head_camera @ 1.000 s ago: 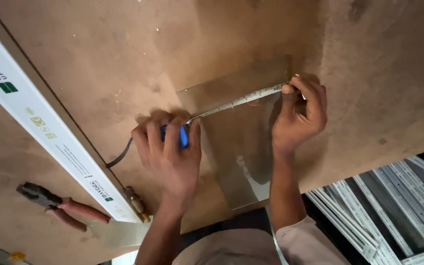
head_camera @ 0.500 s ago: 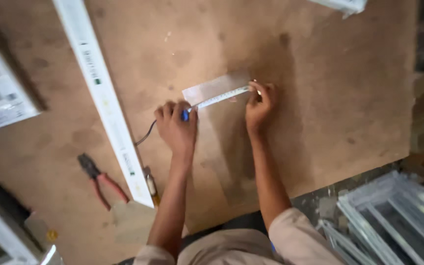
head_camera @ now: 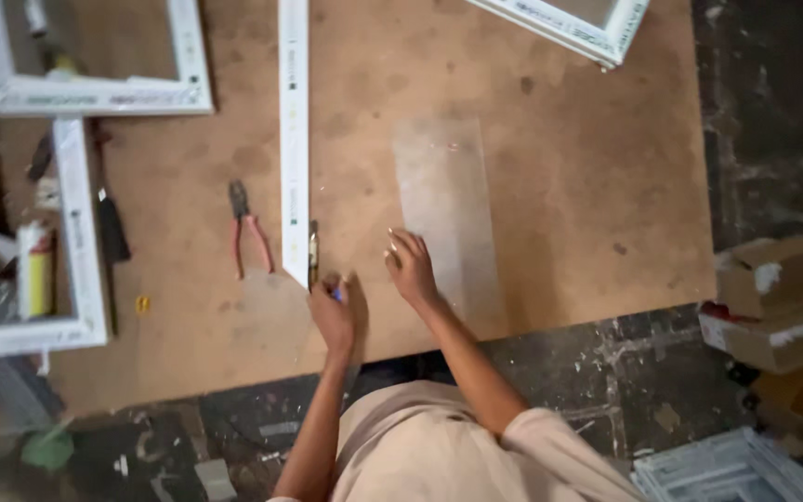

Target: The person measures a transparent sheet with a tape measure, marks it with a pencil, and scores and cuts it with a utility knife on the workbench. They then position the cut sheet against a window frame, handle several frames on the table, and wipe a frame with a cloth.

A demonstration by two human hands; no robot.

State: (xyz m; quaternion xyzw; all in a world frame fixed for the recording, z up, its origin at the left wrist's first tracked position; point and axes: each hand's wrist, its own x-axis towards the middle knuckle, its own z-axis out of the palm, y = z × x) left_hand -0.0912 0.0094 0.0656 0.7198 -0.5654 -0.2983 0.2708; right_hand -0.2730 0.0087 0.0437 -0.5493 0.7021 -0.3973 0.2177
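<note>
A clear rectangular pane of glass [head_camera: 446,204] lies flat on the brown board table [head_camera: 559,139]. My left hand [head_camera: 334,311] is closed around a small blue tape measure near the table's front edge, just below the end of a long white plastic profile strip [head_camera: 294,139]. My right hand [head_camera: 411,268] rests with fingers spread on the table at the pane's lower left corner and holds nothing. No tape blade shows stretched out.
Red-handled pliers [head_camera: 245,237] lie left of the strip, and a small brown-handled tool [head_camera: 313,246] lies beside its end. White window frames [head_camera: 76,232] sit at the left and at the top right [head_camera: 597,28]. Cardboard boxes [head_camera: 773,297] stand on the floor to the right.
The tape blade that was stretched across the glass between both hands is gone from the pane. Both hands have drawn back toward the table's front edge, and the view has widened.
</note>
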